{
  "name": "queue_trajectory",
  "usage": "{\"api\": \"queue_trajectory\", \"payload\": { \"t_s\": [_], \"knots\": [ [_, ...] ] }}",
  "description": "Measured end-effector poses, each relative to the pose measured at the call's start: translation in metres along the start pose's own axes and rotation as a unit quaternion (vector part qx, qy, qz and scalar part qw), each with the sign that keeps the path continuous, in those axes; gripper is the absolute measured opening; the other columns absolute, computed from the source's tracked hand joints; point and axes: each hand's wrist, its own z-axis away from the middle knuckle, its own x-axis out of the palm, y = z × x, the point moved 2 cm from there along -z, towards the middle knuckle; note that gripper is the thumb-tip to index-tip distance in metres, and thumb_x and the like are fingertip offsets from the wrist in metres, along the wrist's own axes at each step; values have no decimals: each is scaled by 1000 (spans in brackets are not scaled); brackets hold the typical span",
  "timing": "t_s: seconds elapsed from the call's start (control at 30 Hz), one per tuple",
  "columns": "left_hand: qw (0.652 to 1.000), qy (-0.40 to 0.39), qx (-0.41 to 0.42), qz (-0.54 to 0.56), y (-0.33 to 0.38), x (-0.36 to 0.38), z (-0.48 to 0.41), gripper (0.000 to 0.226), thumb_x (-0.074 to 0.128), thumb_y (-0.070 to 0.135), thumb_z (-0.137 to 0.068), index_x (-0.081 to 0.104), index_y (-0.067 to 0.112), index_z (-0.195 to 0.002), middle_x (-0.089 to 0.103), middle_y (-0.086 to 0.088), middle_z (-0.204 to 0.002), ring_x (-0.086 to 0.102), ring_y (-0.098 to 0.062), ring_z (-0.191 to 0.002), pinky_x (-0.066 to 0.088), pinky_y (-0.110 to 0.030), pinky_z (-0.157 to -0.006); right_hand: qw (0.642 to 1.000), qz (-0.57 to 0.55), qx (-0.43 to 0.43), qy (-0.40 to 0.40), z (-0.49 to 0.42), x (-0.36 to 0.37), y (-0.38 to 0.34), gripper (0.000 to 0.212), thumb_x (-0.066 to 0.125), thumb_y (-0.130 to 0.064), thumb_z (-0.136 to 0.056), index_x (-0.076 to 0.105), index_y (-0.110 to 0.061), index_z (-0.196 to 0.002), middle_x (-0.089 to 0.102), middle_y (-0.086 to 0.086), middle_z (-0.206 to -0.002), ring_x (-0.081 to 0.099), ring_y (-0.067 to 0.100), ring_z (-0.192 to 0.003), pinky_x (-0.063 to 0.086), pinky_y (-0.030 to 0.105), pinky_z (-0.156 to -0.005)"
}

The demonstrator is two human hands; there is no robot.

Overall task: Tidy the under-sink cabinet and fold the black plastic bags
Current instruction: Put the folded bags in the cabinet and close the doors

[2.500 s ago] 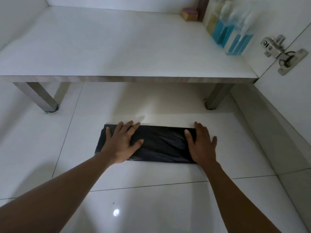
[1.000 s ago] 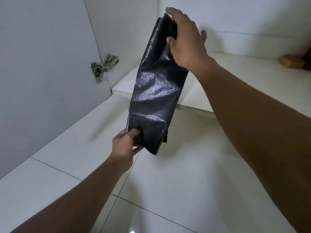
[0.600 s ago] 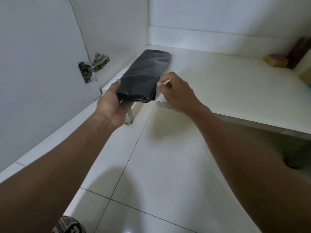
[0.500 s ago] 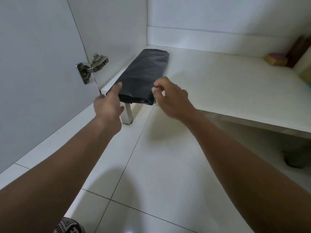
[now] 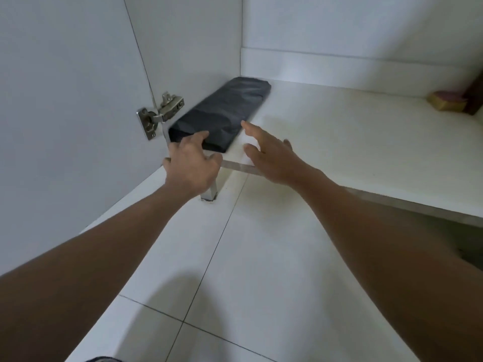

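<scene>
Where the shelf (image 5: 352,152) runs off the right side of the view, a dark brown object (image 5: 477,95) is cut by the frame and cannot be identified. The small tan and pink block (image 5: 447,101) just beside it, at the shelf's back edge, is too blurred to name. A dark shape (image 5: 470,257) below the shelf's front edge sits in shadow. The left hand (image 5: 192,165) covers part of the near end of the folded black plastic bag (image 5: 224,113).

The shelf is white and low, with a pale grey front edge. It stands on a metal leg (image 5: 210,192) at its front left corner, above a floor (image 5: 261,270) of large glossy white tiles with thin dark joints. White walls close the back and the left side. A white door (image 5: 65,100) hangs on a metal hinge (image 5: 160,116) at the left.

The bag is a long, flat, matte packet, lightly wrinkled. It lies along the shelf's left edge, reaching from the front left corner toward the back left corner, close to the side wall. The left hand has its fingers fairly straight, and its index finger rests on the bag's near end. The right hand (image 5: 271,156) is spread, palm down, over the shelf's front edge just beside the bag's near right corner. Whether its fingertip touches the bag cannot be told.
</scene>
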Motion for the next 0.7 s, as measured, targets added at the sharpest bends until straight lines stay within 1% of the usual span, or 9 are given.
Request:
{"api": "queue_trajectory", "payload": {
  "t_s": [0.07, 0.13, 0.17, 0.3, 0.4, 0.47, 0.53, 0.63, 0.7],
  "knots": [
    [998, 41, 45, -16, 0, 3, 2, 51, 58, 27, -91, 50, 24, -141, 43, -6, -143, 35, -28, -130, 29, -50, -107, 999, -32, -11, 21, 18, -14, 0, 54, 38, -32, -102, 24, -26, -154, 35, -2, -156, 32, 18, -144, 21, 48, -119],
    [994, 62, 83, -20, 10, 3, 2, 48, 60, 26, -88, 54, 24, -136, 43, -5, -137, 37, -27, -125, 29, -47, -104, 1000, 0, -14, 10, 35, -40, 1, 55, 42, -29, -103, 25, -24, -155, 34, -4, -157, 31, 14, -144, 22, 30, -118],
    [993, 64, 100, -21, 19, 1, -1, 47, 59, 26, -88, 54, 24, -134, 43, -4, -135, 37, -26, -124, 29, -46, -104, 999, 29, -14, 2, 42, -57, -1, 55, 43, -28, -103, 24, -25, -155, 32, -5, -157, 29, 12, -144, 21, 25, -116],
    [984, 36, 169, -42, 67, -16, -22, 44, 53, 31, -91, 49, 25, -134, 44, -3, -134, 38, -24, -122, 28, -44, -102, 985, 169, 8, -30, 60, -137, -16, 58, 41, -33, -104, 17, -28, -156, 25, -9, -160, 26, 11, -145, 17, 24, -115],
    [977, 16, 201, -62, 99, -38, -31, 47, 50, 34, -92, 45, 23, -138, 46, -4, -137, 40, -26, -124, 30, -46, -104, 965, 254, 46, -40, 73, -186, -32, 59, 41, -34, -103, 16, -28, -156, 22, -8, -161, 26, 13, -146, 20, 33, -119],
    [972, 9, 223, -69, 115, -60, -27, 48, 49, 35, -93, 45, 23, -139, 48, -3, -138, 42, -25, -125, 32, -48, -105, 961, 267, 63, -16, 85, -209, -50, 59, 42, -31, -103, 16, -25, -156, 21, -5, -161, 25, 14, -146, 20, 33, -120],
    [968, 13, 237, -74, 124, -89, -19, 50, 49, 36, -93, 45, 23, -142, 49, -2, -138, 44, -24, -125, 33, -47, -104, 962, 259, 73, 34, 98, -225, -74, 59, 44, -28, -103, 19, -21, -155, 23, -2, -161, 25, 15, -146, 18, 29, -119],
    [962, 25, 253, -96, 135, -141, 3, 52, 47, 38, -93, 44, 23, -143, 50, -1, -137, 46, -23, -124, 32, -46, -102, 965, 231, 71, 100, 119, -241, -114, 59, 46, -27, -102, 22, -21, -155, 25, 0, -161, 27, 16, -145, 19, 30, -119],
    [956, 37, 267, -116, 142, -181, 18, 51, 46, 39, -93, 45, 23, -142, 52, -1, -135, 48, -23, -123, 33, -46, -103, 964, 220, 67, 131, 130, -252, -149, 58, 46, -28, -102, 21, -21, -155, 24, -1, -161, 26, 15, -145, 18, 23, -114]
  ]
}}
